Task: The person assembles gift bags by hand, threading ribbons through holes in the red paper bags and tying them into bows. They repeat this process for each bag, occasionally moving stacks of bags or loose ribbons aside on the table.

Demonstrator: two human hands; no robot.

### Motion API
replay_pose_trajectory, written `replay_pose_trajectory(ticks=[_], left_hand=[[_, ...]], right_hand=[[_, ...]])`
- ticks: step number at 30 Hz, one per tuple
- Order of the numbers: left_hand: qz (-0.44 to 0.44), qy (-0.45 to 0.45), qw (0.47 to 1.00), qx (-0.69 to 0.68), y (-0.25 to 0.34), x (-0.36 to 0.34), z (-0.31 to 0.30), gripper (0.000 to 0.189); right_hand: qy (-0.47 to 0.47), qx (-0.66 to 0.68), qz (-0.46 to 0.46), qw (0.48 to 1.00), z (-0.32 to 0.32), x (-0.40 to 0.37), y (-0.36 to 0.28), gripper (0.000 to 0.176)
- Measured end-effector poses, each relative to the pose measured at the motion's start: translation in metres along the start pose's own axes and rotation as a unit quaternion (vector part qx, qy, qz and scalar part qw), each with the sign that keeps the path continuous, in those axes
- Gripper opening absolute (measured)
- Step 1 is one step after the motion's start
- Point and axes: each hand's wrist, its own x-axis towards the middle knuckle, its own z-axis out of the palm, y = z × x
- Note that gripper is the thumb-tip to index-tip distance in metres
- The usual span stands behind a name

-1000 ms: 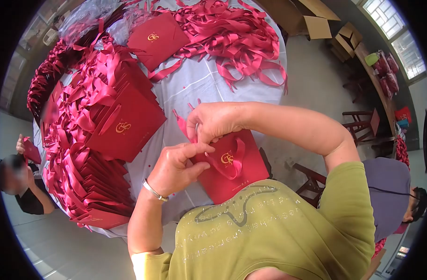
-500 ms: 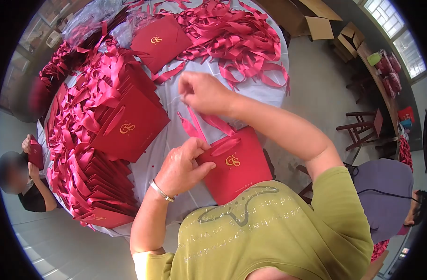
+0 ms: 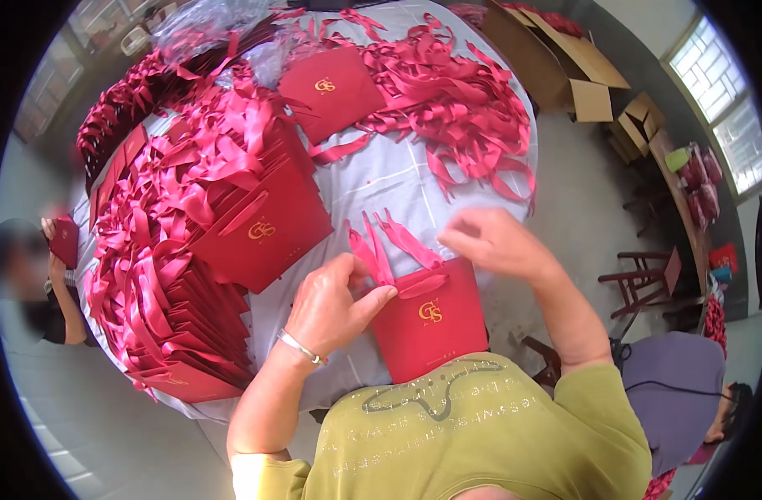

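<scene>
A red paper gift bag [image 3: 435,337] with a gold logo lies against the front of the green shirt, at the near edge of the table. My left hand [image 3: 335,300] pinches its upper left corner, thumb on the front face and fingers curled behind. Pink ribbon tails [image 3: 410,240] stick up from the bag's top edge, and a ribbon handle [image 3: 421,285] crosses its front. Beyond the bag's upper right corner, my right hand [image 3: 498,242] hovers with loosely bent fingers, slightly blurred. Nothing shows between them, and the ribbon tails stand apart from it.
Rows of finished-looking red bags [image 3: 264,229] with ribbons fill the table's left side. Another red bag [image 3: 335,96] lies flat beside a heap of loose ribbons [image 3: 448,100]. Cardboard boxes [image 3: 556,62] and a wooden stool [image 3: 644,279] stand right. Other people sit at left and right.
My right hand has moved right and down, away from above the ribbon tails, which now stand free. My left hand stays at the bag's corner. The view has shifted slightly.
</scene>
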Motion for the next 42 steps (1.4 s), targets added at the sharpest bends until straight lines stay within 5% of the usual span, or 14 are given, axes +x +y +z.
replay_pose_trajectory(ticks=[2, 4, 7, 9, 12, 14, 16, 19, 23, 25, 33, 39, 42], left_hand=[[-0.057, -0.001, 0.998, 0.032, -0.002, -0.001, 0.001, 0.038], [-0.113, -0.098, 0.989, -0.007, -0.002, 0.002, 0.0, 0.048], [-0.098, -0.069, 0.991, -0.057, -0.001, 0.001, -0.002, 0.045], [-0.095, 0.036, 0.982, -0.158, -0.001, 0.002, -0.006, 0.037], [-0.036, 0.209, 0.912, -0.351, 0.007, 0.001, -0.026, 0.017], [0.07, 0.331, 0.859, -0.384, 0.02, -0.004, -0.049, 0.014], [0.138, 0.417, 0.835, -0.331, 0.019, -0.013, -0.069, 0.027], [0.207, 0.528, 0.763, -0.309, 0.018, -0.018, -0.086, 0.04], [0.198, 0.529, 0.772, -0.292, 0.005, -0.02, -0.086, 0.033], [0.205, 0.507, 0.784, -0.294, 0.0, -0.017, -0.082, 0.027], [0.212, 0.451, 0.809, -0.312, 0.004, -0.015, -0.064, 0.017], [0.221, 0.284, 0.933, -0.022, 0.013, -0.011, -0.032, 0.006], [0.26, 0.17, 0.947, 0.08, 0.005, -0.004, -0.005, 0.01]], right_hand=[[-0.059, 0.067, 0.052, 0.995, 0.002, -0.015, 0.003, 0.031], [-0.118, 0.248, 0.088, 0.958, 0.01, -0.021, 0.011, 0.021], [-0.14, 0.249, 0.075, 0.955, 0.005, -0.016, 0.016, 0.015], [-0.106, 0.294, 0.087, 0.946, -0.003, -0.009, 0.008, 0.012], [0.12, 0.252, -0.024, 0.96, -0.024, 0.011, -0.02, 0.007], [0.176, 0.376, -0.097, 0.904, -0.034, 0.035, -0.037, 0.006], [0.215, 0.415, -0.087, 0.88, -0.03, 0.055, -0.07, 0.009], [0.123, 0.317, -0.196, 0.92, -0.001, 0.08, -0.11, 0.015], [0.002, 0.258, -0.274, 0.926, 0.064, 0.121, -0.114, 0.017], [0.073, 0.14, -0.38, 0.911, 0.083, 0.128, -0.107, 0.026], [0.161, 0.145, -0.339, 0.915, 0.081, 0.095, -0.075, 0.04], [0.177, -0.024, -0.233, 0.956, 0.059, 0.109, -0.001, 0.023], [0.222, -0.08, -0.233, 0.943, 0.046, 0.138, 0.017, 0.024]])
